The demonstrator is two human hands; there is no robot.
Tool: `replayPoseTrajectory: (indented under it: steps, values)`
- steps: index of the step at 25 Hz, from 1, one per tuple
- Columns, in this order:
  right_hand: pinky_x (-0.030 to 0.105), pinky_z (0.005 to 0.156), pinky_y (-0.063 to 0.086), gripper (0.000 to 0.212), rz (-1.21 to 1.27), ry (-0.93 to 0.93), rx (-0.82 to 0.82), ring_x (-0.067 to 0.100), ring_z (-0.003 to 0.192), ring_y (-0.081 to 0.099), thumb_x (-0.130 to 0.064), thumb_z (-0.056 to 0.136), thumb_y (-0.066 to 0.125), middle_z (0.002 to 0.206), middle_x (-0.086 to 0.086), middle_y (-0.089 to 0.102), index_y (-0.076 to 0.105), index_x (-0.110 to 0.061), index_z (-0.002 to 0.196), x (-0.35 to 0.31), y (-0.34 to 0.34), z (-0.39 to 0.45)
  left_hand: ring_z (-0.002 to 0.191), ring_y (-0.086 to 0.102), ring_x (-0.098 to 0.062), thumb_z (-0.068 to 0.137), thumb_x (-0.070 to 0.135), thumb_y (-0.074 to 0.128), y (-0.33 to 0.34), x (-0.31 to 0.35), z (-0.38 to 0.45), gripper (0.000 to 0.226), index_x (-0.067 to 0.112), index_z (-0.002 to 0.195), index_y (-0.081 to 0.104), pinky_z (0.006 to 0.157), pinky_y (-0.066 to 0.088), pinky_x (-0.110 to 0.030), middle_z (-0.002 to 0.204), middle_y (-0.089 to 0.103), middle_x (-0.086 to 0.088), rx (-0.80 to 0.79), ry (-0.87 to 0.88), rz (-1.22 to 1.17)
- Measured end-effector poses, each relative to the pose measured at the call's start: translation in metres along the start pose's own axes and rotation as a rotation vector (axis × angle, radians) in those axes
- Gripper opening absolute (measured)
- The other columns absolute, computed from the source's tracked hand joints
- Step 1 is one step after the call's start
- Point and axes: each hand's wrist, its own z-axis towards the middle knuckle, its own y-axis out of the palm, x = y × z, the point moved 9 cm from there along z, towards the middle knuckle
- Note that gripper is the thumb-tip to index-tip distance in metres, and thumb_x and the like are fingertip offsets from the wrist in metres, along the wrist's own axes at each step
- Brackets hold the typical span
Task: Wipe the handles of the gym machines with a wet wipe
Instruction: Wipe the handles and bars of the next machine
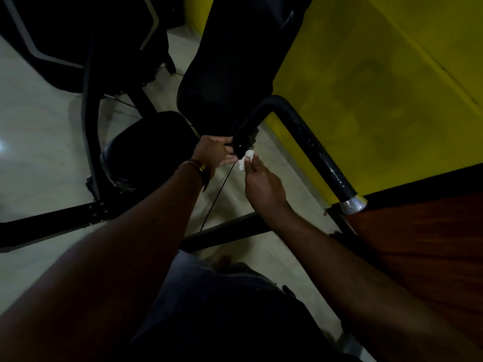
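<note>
Both arms are reaching forward from the bottom of the frame toward its middle. The left hand (213, 152), with a bracelet (194, 167) on its wrist, is lying palm-up beside the lower end of the black handle (295, 126), its fingers stretched out and touching that end. The right hand (262, 184) is pinching a small white wipe (245, 159) between thumb and fingertips, holding it against the same tip of the handle, just right of the left hand's fingers. The handle is bending up from there and running down toward the right of the frame, ending in a silver cap (352, 203). A black backrest (235, 61) is filling the upper middle, a round black seat (146, 150) is sitting left of centre, and a black frame bar (65, 218) is crossing the lower left. The pale floor (39, 126) is spreading across the left, a yellow wall (379, 74) is taking the upper right, and a reddish wooden panel (431, 244) is standing at the right edge.
</note>
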Motion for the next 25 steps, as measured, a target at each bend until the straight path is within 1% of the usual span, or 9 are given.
replayPoseTrajectory:
  steps: [2, 5, 6, 9, 12, 15, 17, 20, 25]
  values:
    - [0.030, 0.062, 0.050, 0.043, 0.161, 0.120, -0.051, 0.033, 0.085, 0.069, -0.002, 0.089, 0.038, 0.109, 0.020, 0.070, 0.064, -0.002, 0.123, 0.007, 0.008, 0.026, 0.123, 0.050, -0.046, 0.099, -0.010, 0.024, 0.000, -0.002, 0.000, 0.042, -0.012, 0.139, 0.038, 0.096, 0.044, -0.041, 0.130, 0.049, -0.036, 0.006, -0.016, -0.042]
    - [0.023, 0.068, 0.041, 0.016, 0.649, 0.602, -0.114, 0.029, 0.085, 0.068, -0.018, 0.092, 0.063, 0.088, 0.010, 0.074, 0.077, -0.012, 0.095, 0.048, 0.028, 0.047, 0.115, 0.056, -0.040, 0.098, -0.012, 0.027, -0.002, -0.004, 0.003, 0.041, -0.012, 0.136, 0.042, 0.094, 0.048, -0.040, 0.122, 0.055, -0.031, 0.031, 0.005, -0.053]
    - [0.023, 0.068, 0.042, 0.019, 0.788, 0.745, -0.150, 0.026, 0.081, 0.069, -0.026, 0.090, 0.067, 0.080, 0.007, 0.073, 0.077, -0.011, 0.084, 0.061, 0.036, 0.043, 0.115, 0.058, -0.040, 0.096, -0.015, 0.029, -0.003, -0.005, 0.004, 0.042, -0.011, 0.135, 0.044, 0.091, 0.052, -0.039, 0.121, 0.057, -0.032, 0.037, 0.016, -0.065]
    - [0.034, 0.074, 0.055, 0.020, 1.284, 1.017, -0.561, 0.025, 0.079, 0.072, -0.023, 0.096, 0.059, 0.086, 0.009, 0.073, 0.070, -0.006, 0.094, 0.058, 0.072, 0.028, 0.099, 0.068, -0.032, 0.091, -0.016, 0.046, -0.010, -0.010, 0.006, 0.042, -0.001, 0.128, 0.056, 0.080, 0.059, -0.032, 0.113, 0.065, -0.027, 0.108, 0.076, 0.029]
    - [0.032, 0.065, 0.050, 0.025, 1.645, 0.983, -0.838, 0.021, 0.080, 0.071, -0.007, 0.096, 0.043, 0.091, 0.008, 0.072, 0.065, -0.004, 0.106, 0.031, 0.078, 0.030, 0.090, 0.069, -0.018, 0.087, -0.007, 0.055, -0.018, -0.007, 0.003, 0.040, 0.011, 0.121, 0.067, 0.083, 0.058, -0.031, 0.102, 0.071, -0.009, 0.210, 0.215, 0.245]
    - [0.026, 0.065, 0.046, 0.030, 1.704, 0.948, -0.914, 0.014, 0.065, 0.060, -0.003, 0.088, 0.039, 0.078, 0.007, 0.065, 0.064, -0.001, 0.105, 0.034, 0.085, 0.002, 0.070, 0.055, -0.008, 0.094, -0.004, 0.045, -0.017, -0.003, 0.001, 0.038, 0.004, 0.127, 0.061, 0.067, 0.045, -0.017, 0.087, 0.059, 0.001, 0.161, 0.206, 0.240]
    - [0.027, 0.067, 0.045, 0.029, 1.693, 0.930, -0.935, 0.016, 0.066, 0.059, -0.003, 0.082, 0.043, 0.075, 0.007, 0.065, 0.065, -0.001, 0.100, 0.037, 0.085, -0.009, 0.074, 0.057, -0.017, 0.097, -0.002, 0.041, -0.016, -0.003, -0.002, 0.036, -0.001, 0.130, 0.058, 0.067, 0.044, -0.015, 0.080, 0.059, 0.000, 0.137, 0.181, 0.199]
    - [0.033, 0.075, 0.054, 0.023, 1.801, 1.025, -0.800, 0.026, 0.090, 0.071, -0.008, 0.091, 0.050, 0.102, 0.016, 0.071, 0.063, 0.000, 0.108, 0.036, 0.093, 0.023, 0.110, 0.061, -0.022, 0.094, -0.007, 0.043, -0.012, -0.003, -0.009, 0.046, 0.010, 0.135, 0.056, 0.095, 0.048, -0.029, 0.118, 0.065, -0.014, 0.148, 0.201, 0.257]
    - [0.028, 0.079, 0.056, 0.022, 1.778, 0.985, -0.688, 0.022, 0.092, 0.071, 0.000, 0.096, 0.045, 0.102, 0.014, 0.072, 0.066, -0.002, 0.103, 0.039, 0.086, 0.031, 0.113, 0.057, -0.017, 0.096, -0.001, 0.047, -0.013, -0.009, -0.012, 0.048, 0.020, 0.140, 0.051, 0.091, 0.047, -0.032, 0.128, 0.058, -0.002, 0.127, 0.198, 0.230]
